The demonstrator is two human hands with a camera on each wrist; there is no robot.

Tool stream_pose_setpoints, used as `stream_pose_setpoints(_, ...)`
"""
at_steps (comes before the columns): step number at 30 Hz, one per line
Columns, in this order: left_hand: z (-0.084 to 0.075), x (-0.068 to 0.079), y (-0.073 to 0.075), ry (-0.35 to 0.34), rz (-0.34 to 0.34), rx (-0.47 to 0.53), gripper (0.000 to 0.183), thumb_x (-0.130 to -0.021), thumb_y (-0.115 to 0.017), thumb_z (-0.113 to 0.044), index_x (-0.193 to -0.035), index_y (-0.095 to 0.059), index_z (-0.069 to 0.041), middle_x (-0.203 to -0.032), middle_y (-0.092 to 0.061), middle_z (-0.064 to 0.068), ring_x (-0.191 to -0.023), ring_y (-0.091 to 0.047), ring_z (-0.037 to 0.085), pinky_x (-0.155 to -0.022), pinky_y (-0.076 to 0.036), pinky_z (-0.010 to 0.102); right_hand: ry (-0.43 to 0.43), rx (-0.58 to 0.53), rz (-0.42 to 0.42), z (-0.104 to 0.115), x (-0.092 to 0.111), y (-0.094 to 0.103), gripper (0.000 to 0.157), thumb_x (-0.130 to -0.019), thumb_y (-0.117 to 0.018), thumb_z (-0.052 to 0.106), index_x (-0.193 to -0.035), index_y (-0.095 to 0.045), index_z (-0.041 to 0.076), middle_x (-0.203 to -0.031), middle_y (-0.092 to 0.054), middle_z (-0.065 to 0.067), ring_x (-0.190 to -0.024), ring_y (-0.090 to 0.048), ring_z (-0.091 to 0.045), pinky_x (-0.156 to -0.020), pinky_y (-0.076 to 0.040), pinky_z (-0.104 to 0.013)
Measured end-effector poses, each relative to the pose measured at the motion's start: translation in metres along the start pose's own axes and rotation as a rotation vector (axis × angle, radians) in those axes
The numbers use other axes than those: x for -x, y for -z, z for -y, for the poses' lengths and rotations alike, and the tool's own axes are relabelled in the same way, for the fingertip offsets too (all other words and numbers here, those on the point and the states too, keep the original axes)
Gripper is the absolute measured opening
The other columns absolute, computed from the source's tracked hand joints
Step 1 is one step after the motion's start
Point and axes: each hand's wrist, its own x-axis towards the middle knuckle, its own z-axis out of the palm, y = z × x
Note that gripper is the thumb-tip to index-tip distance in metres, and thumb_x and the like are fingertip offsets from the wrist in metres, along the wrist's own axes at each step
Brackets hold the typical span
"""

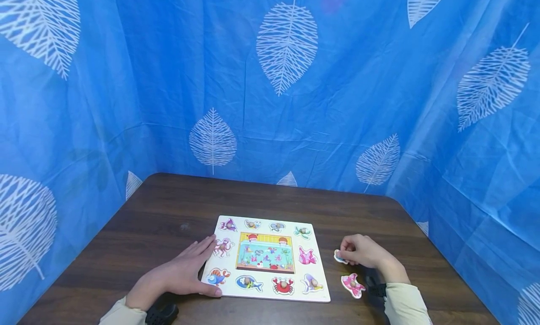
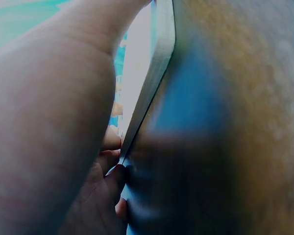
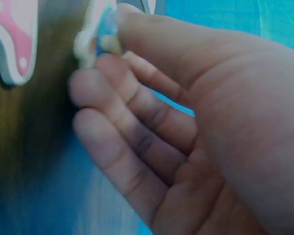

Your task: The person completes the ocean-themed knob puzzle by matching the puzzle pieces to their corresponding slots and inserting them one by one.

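Note:
A pale peg puzzle board (image 1: 266,227) with sea animals around a fish-tank picture lies flat on the table. My left hand (image 1: 181,271) holds its near left corner, thumb along the near edge and fingers at the left edge. To the right of the board, my right hand (image 1: 367,254) pinches a small puzzle piece (image 1: 339,257) by its knob. That piece (image 3: 94,36) shows blue on a white rim in the right wrist view, partly hidden by the fingers. Nearer the front, a pink spotted puzzle piece (image 1: 353,285) with a wooden knob lies on the table.
The brown wooden table (image 1: 177,207) carries the board and pieces. A blue curtain (image 1: 244,81) with white leaf prints hangs behind it and along both sides. Several knobbed pieces, such as a red crab (image 1: 283,285), sit in the board; a pink picture (image 1: 307,255) there shows no knob.

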Motion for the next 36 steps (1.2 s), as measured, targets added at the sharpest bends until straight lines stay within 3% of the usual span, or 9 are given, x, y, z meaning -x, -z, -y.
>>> stream_pose_setpoints(10,0.001,-0.001,0.0,0.0,0.004,-0.001,0.124,-0.077,-0.08,-0.067,-0.162,-0.021,0.002,-0.171,-0.016,0.019,-0.158,-0.016,0.04,-0.125,-0.015,0.064,0.013,0.005,0.005,0.002,-0.005,-0.001,0.009,-0.089,-0.08,0.011,-0.09,-0.071,0.01,-0.074,-0.063,0.001,-0.068,-0.057,-0.017,-0.059,-0.048,-0.025)
stream_pose_setpoints(26,0.001,0.0,0.0,0.0,0.0,-0.005,0.123,-0.077,-0.08,-0.068,-0.162,-0.023,0.001,-0.172,-0.016,0.018,-0.158,-0.017,0.039,-0.126,-0.017,0.063,0.065,0.053,-0.058,0.018,-0.012,0.001,0.01,-0.089,-0.081,0.018,-0.091,-0.072,0.013,-0.077,-0.064,0.004,-0.064,-0.058,-0.014,-0.054,-0.054,-0.026)
stream_pose_setpoints(36,0.002,-0.001,-0.001,-0.004,-0.006,0.001,0.124,-0.077,-0.08,-0.068,-0.162,-0.023,0.001,-0.172,-0.016,0.018,-0.158,-0.017,0.039,-0.125,-0.016,0.064,0.177,0.133,-0.137,0.045,-0.015,0.003,0.01,-0.088,-0.082,0.022,-0.092,-0.074,0.017,-0.078,-0.065,0.011,-0.069,-0.056,-0.006,-0.061,-0.051,-0.022)
